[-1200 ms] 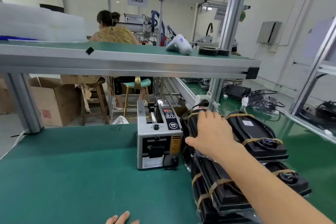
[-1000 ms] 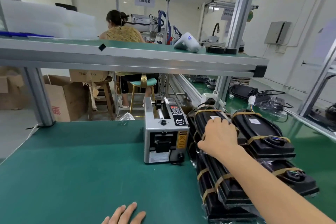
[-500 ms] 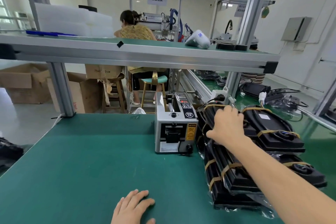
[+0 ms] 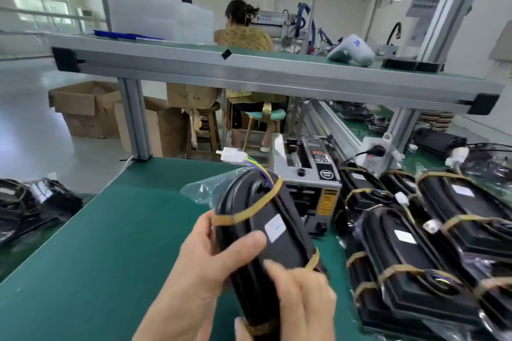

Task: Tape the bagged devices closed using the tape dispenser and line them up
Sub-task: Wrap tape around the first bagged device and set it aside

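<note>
Both hands — left hand [image 4: 205,260]; right hand [image 4: 299,296] — grip one bagged device [image 4: 260,230] between them.

open green mat [image 4: 105,243] at left, tape dispenser [image 4: 310,177] ahead, bagged devices [image 4: 421,252] crowding right, shelf beam [image 4: 277,75] overhead

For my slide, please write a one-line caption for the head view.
Both hands, left hand and right hand, hold a bagged device before the tape dispenser.
</note>
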The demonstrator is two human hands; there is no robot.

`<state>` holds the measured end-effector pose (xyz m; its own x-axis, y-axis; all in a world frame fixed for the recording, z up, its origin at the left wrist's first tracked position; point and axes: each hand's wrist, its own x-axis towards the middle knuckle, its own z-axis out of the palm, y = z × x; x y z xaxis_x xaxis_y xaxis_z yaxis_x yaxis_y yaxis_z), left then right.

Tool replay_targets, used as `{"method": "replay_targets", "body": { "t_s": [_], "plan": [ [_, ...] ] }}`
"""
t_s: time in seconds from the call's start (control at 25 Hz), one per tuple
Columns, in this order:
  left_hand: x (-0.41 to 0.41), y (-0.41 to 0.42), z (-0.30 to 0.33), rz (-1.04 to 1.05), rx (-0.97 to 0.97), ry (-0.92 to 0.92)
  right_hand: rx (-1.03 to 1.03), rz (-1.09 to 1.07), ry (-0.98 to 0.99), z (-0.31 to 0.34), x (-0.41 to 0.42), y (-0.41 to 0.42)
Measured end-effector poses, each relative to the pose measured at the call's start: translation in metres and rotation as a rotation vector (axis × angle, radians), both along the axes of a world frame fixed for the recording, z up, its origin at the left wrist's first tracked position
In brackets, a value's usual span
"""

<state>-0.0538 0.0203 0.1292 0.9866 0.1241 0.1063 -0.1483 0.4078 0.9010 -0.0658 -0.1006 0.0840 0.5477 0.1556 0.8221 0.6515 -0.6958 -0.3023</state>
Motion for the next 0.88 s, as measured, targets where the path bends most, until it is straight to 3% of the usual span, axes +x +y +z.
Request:
{"method": "replay_targets", "body": {
  "t_s": [0.12,0.24,0.32,0.4,0.48,0.6,0.76,0.88],
  "plan": [
    [-0.004,0.022,-0.024,0.286,0.096,0.032,-0.054,0.144,-0.081,-0.022,0.007,0.02],
    [-0.011,0.034,-0.038,0.362,0.241,-0.044,-0.119,0.328,-0.162,0.001,0.02,0.016],
    [-0.016,0.038,-0.042,0.355,0.295,-0.075,-0.105,0.399,-0.108,0.025,0.026,0.015],
    [-0.019,0.038,-0.041,0.341,0.332,-0.092,0.011,0.417,0.14,0.047,0.035,0.016],
    [-0.019,0.037,-0.039,0.338,0.371,-0.112,0.127,0.418,0.26,0.061,0.046,0.019],
    [-0.018,0.041,-0.036,0.331,0.388,-0.125,0.062,0.469,0.12,0.066,0.049,0.022],
    [-0.016,0.051,-0.039,0.202,0.345,-0.1,-0.239,0.622,-0.037,0.034,0.042,0.017],
    [-0.016,0.053,-0.043,0.145,0.392,-0.079,-0.096,0.577,0.068,0.028,0.043,0.012]
  ]
}}
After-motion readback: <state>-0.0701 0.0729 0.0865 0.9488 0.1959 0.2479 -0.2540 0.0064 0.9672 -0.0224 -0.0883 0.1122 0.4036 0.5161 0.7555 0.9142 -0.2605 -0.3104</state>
